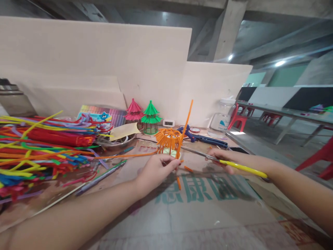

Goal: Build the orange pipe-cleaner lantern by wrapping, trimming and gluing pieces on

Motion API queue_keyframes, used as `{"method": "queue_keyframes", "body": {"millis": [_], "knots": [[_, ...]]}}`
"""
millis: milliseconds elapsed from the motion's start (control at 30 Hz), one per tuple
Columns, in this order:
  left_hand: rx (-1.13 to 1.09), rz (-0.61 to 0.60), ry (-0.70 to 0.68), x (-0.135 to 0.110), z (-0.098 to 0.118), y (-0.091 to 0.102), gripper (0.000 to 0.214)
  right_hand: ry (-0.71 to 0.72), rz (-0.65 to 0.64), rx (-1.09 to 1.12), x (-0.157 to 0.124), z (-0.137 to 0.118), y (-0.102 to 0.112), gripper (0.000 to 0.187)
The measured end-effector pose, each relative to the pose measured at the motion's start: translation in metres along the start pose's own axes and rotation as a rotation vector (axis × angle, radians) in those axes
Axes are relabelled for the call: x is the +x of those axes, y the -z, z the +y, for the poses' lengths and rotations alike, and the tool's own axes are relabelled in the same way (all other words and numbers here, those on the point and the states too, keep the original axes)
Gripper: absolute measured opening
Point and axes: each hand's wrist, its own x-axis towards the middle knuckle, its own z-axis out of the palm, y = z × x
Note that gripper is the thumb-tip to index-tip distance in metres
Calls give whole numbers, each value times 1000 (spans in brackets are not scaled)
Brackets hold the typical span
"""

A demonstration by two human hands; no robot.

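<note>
My left hand (156, 169) pinches an orange pipe cleaner (185, 128) that stands up at a slant, its lower end poking out below my fingers. Just behind it sits a small orange pipe-cleaner roof model (168, 138) on a green base. My right hand (223, 160) is closed on yellow-handled scissors (234, 166), whose blades point left toward the orange stem. A short orange offcut (188, 169) lies on the cardboard between my hands.
A big heap of coloured pipe cleaners (41, 146) fills the left. Pink (133, 111) and green (151, 116) pavilion models stand at the back by a small clock (168, 122). A blue glue gun (205, 139) and a plastic jar (221, 116) lie right. Cardboard (197, 215) covers the table.
</note>
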Motion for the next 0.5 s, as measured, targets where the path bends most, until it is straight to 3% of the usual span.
{"method": "queue_keyframes", "body": {"millis": [167, 300, 500], "knots": [[28, -15, 28, 1, -1, -1, 29, -1, -145, 87, 4, -9, -8, 30], [40, -43, 14, 1, -3, -1, 30, -62, -143, 71, 4, -17, -12, 31], [20, -77, 2, 2, -3, -2, 30, -34, -106, 30, 7, -12, -17, 39]]}}
